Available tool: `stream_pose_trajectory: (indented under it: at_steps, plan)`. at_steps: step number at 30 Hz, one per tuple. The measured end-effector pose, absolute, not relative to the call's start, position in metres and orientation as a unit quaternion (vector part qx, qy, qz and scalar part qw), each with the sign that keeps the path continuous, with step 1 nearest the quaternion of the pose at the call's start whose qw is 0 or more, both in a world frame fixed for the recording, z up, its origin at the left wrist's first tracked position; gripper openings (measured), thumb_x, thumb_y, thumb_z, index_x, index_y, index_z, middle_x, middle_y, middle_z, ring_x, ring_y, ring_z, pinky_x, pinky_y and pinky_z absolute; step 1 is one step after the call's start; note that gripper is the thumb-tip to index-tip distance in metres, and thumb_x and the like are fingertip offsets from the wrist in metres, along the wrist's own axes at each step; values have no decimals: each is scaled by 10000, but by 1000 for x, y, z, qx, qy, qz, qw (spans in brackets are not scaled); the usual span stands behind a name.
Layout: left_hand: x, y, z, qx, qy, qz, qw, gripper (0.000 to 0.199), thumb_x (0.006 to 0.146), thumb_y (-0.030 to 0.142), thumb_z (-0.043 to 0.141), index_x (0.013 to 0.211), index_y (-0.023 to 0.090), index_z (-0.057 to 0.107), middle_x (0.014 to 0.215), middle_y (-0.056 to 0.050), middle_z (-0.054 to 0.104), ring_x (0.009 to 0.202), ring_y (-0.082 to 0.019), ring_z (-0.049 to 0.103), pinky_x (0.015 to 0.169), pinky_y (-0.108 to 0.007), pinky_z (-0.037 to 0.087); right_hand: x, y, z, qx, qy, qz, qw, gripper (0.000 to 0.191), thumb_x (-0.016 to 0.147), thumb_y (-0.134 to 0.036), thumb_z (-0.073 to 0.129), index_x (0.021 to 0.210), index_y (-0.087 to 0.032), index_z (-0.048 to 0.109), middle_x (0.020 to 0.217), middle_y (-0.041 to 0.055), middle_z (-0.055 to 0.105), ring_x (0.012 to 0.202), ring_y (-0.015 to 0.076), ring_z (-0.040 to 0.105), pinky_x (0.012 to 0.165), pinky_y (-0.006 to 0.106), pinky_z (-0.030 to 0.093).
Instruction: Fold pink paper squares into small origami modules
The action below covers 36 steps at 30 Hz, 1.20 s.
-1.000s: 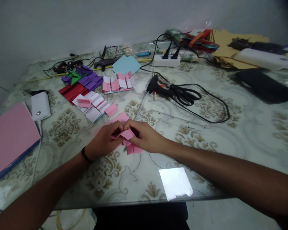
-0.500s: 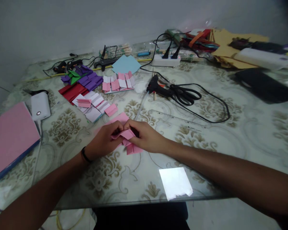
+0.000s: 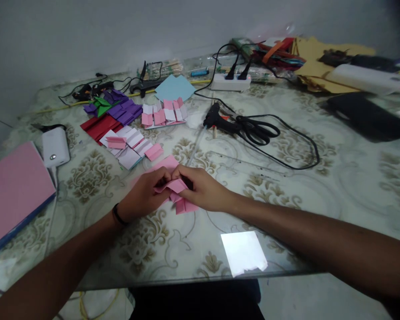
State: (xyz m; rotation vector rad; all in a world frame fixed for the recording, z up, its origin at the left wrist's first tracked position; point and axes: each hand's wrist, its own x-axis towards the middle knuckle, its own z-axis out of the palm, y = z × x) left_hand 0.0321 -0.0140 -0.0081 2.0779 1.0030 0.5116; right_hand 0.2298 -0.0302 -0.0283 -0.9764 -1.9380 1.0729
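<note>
Between my two hands is a piece of pink paper, partly folded, with both hands pinching it. My left hand grips its left side, thumb below and fingers curled above. My right hand holds the right side the same way, its knuckles meeting those of the left. More pink paper lies on the table behind and under the hands, and a folded pink piece shows just below them. The fingertips are partly hidden by the paper.
Folded white and pink papers, purple ones and a red one lie beyond my hands. A black glue gun with coiled cord, clear ruler, power strip, white power bank and white square are around.
</note>
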Motion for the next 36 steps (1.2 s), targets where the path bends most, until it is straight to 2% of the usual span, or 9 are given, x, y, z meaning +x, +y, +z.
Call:
stream_pose_trajectory:
  at_steps: [17,36]
  plan:
    - [32,-15,-7,813,390,204,381,40,820,146,570,828,170,540,705,48,523,607,-94,433,584,-233,344,229,-30,-28,-374,-751,411,356,111,782,-119,594,870,-181,561,729,-42,572,634,106,481,612,214,349]
    - [32,-14,-9,817,384,206,377,39,831,160,575,847,174,542,738,35,548,642,-104,466,606,-238,361,230,-31,-28,-375,-749,414,356,108,789,-123,605,868,-180,558,714,-46,565,619,102,467,604,213,341]
